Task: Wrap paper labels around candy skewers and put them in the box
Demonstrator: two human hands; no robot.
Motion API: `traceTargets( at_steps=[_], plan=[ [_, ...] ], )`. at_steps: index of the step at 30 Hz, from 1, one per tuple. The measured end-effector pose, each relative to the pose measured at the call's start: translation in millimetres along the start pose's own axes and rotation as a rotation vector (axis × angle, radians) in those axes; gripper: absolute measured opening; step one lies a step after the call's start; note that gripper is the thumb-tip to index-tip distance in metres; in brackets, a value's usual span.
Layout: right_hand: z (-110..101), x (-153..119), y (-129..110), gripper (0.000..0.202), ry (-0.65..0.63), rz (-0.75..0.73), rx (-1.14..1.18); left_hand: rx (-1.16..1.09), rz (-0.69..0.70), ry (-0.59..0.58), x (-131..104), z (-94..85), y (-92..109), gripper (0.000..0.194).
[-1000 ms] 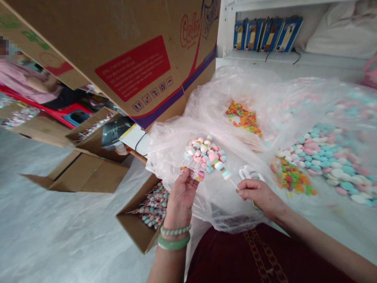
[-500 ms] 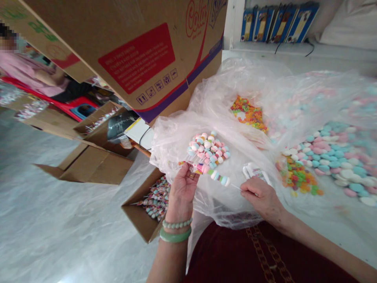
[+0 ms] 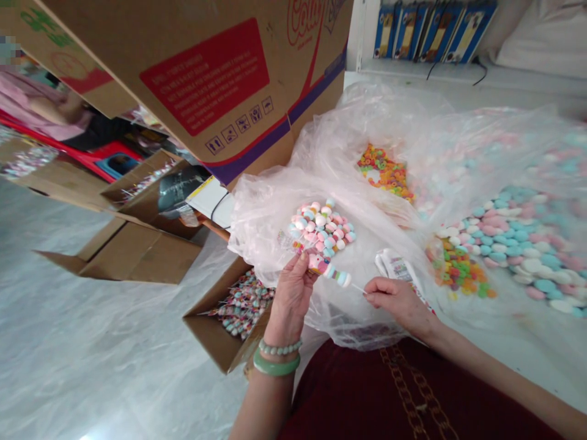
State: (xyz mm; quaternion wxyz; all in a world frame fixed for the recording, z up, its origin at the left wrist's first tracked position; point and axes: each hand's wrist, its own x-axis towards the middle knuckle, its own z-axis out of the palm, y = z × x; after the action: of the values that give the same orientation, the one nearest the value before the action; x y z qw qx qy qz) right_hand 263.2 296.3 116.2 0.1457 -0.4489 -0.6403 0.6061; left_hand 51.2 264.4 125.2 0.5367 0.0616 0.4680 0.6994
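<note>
A candy skewer [image 3: 340,277] with pale blue, white and green pieces on a thin white stick is held between my two hands. My left hand [image 3: 292,292] is closed around its top end, where a pink printed piece [image 3: 317,263] sticks out past the thumb; whether that is a wrapper I cannot tell. My right hand [image 3: 398,300] pinches the bare lower end of the stick. Just beyond my hands, a heap of candy skewers [image 3: 323,227] rests on clear plastic sheeting [image 3: 261,211]. A white bundle with small print [image 3: 387,264] lies behind my right hand.
Loose pastel candies [image 3: 513,235] and orange-green candy rings [image 3: 463,269] spread to the right. More rings [image 3: 385,171] lie farther back. A tall carton [image 3: 247,73] stands at the back left. An open box of skewers [image 3: 215,333] is below left. A person in pink [image 3: 41,110] sits beyond.
My left hand has turned inward and closed over the skewer's upper end, with the pink printed piece now over its top part. My right hand has moved slightly left, still pinching the stick.
</note>
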Motion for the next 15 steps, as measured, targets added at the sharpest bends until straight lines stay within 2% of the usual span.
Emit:
traceTargets(
  at_steps=[4, 7, 10, 12, 15],
  plan=[
    [0.9, 1.6, -4.2, 0.014, -0.203, 0.118, 0.337, 0.029, -0.006, -0.060, 0.9, -3.7, -1.0, 0.028],
    [1.4, 5.8, -4.8, 0.013, -0.336, 0.248, 0.588, 0.013, -0.019, -0.065, 2.3, -5.5, 0.0, 0.028],
    [2.1, 9.4, -4.7, 0.016, -0.417, 0.391, 0.781, 0.007, -0.021, -0.045, 2.3, -8.3, 2.2, 0.025],
    [3.3, 9.6, -5.7, 0.016, -0.393, 0.389, 0.752, 0.013, -0.031, -0.039, 1.0, -10.7, 4.0, 0.023],
    [6.3, 7.7, -9.5, 0.014, -0.228, 0.241, 0.488, 0.015, -0.055, -0.051, -1.5, -13.8, 6.8, 0.023]
  ],
)
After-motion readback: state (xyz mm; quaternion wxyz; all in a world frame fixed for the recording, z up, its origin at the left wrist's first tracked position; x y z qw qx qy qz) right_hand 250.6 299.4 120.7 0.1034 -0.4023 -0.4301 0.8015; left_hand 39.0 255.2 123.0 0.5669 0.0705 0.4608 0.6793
